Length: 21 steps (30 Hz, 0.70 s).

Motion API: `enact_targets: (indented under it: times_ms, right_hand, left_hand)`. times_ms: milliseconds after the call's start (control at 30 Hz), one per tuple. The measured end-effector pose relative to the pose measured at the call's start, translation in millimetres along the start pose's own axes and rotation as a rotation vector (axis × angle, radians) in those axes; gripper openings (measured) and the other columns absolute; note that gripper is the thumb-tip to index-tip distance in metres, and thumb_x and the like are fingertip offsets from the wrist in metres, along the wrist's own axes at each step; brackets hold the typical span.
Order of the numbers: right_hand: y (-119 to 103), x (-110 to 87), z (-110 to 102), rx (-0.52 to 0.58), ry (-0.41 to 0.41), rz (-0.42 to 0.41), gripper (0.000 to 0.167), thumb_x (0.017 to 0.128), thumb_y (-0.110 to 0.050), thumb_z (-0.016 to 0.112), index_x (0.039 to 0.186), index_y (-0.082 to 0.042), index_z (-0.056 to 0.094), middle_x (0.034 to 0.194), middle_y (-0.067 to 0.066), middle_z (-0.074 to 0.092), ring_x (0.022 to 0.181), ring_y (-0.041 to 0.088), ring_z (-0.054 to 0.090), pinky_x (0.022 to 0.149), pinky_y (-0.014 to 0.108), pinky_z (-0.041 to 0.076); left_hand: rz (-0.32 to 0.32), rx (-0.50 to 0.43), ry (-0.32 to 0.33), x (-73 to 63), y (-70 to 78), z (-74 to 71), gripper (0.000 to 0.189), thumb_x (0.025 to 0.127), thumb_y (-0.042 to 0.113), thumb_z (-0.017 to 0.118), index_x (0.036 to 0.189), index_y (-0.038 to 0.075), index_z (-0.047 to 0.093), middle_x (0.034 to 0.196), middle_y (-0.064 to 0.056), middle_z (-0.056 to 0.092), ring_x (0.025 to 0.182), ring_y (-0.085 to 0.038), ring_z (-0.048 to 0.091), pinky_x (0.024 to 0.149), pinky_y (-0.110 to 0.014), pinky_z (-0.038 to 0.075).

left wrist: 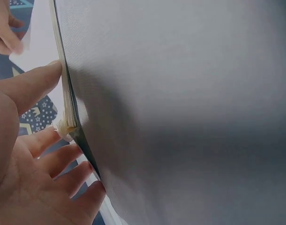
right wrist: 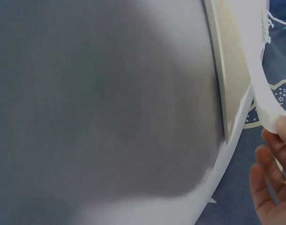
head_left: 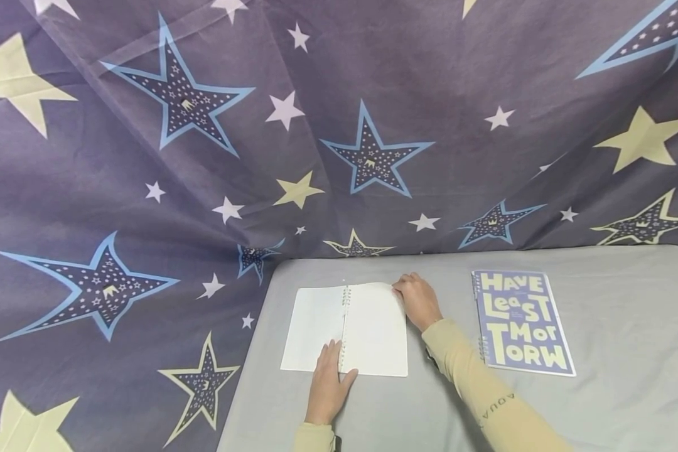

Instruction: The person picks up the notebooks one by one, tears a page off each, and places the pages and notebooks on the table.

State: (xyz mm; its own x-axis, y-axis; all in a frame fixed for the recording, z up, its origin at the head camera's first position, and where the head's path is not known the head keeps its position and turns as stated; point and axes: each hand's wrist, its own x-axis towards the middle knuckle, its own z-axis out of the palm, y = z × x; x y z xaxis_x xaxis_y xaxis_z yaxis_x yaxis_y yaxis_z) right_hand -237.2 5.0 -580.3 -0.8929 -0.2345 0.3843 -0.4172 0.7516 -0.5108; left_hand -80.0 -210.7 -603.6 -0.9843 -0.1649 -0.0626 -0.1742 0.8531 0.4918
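A spiral-bound notebook (head_left: 375, 333) lies open at blank white pages on the grey surface. My left hand (head_left: 329, 380) rests with fingers spread over the lower end of its spiral, the thumb at the bottom edge. In the left wrist view, the thumb (left wrist: 42, 82) touches the edge of the page stack. At the upper right corner my right hand (head_left: 418, 300) pinches a page. The right wrist view shows that page (right wrist: 260, 89) lifted and curved away from the stack, its corner between thumb and forefinger; the other fingers hang loose.
To the right lies a second spiral notebook (head_left: 522, 323) with a blue-purple cover and large pale lettering. Both stand on a grey cloth-covered table (head_left: 627, 314). Dark cloth (head_left: 452, 125) with printed stars hangs behind and at the left.
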Motion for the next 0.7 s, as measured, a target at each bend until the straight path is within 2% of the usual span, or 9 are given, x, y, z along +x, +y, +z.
enact_targets:
  times_ms: [267, 367, 500, 700]
  right_hand:
    - [-10, -8.6, 6, -0.001, 0.052, -0.079, 0.007, 0.086, -0.018, 0.077, 0.086, -0.012, 0.080, 0.080, -0.001, 0.071, 0.076, 0.017, 0.061, 0.072, 0.031, 0.057]
    - [-17, -13.8, 6, -0.010, 0.061, -0.120, 0.007, 0.086, -0.020, 0.076, 0.087, -0.013, 0.080, 0.081, -0.002, 0.071, 0.077, 0.015, 0.061, 0.072, 0.029, 0.057]
    - [-29, -22.1, 8, -0.033, 0.042, -0.175, 0.009, 0.087, -0.020, 0.076, 0.091, -0.013, 0.080, 0.088, -0.002, 0.074, 0.086, 0.015, 0.066, 0.082, 0.028, 0.059]
    - [-47, -38.3, 16, -0.041, -0.052, -0.220, 0.011, 0.087, -0.019, 0.075, 0.097, -0.014, 0.079, 0.104, -0.002, 0.076, 0.104, 0.016, 0.069, 0.096, 0.031, 0.056]
  left_hand:
    - [0.009, -0.005, 0.009, -1.5, 0.2, 0.9, 0.073, 0.086, 0.031, 0.073, 0.148, 0.008, 0.043, 0.157, -0.014, 0.037, 0.148, -0.035, 0.029, 0.120, -0.057, 0.027]
    - [0.014, -0.007, 0.006, -1.7, 0.1, 0.8, 0.073, 0.087, 0.030, 0.073, 0.149, 0.008, 0.042, 0.157, -0.015, 0.037, 0.148, -0.035, 0.028, 0.120, -0.057, 0.027]
    - [0.027, 0.002, -0.002, -1.3, -1.2, -0.2, 0.073, 0.088, 0.032, 0.072, 0.149, 0.007, 0.041, 0.157, -0.015, 0.037, 0.148, -0.036, 0.028, 0.120, -0.057, 0.025]
    - [0.052, 0.030, -0.026, -1.3, -0.9, -1.0, 0.085, 0.082, 0.042, 0.073, 0.151, 0.007, 0.038, 0.159, -0.016, 0.034, 0.149, -0.035, 0.026, 0.123, -0.053, 0.022]
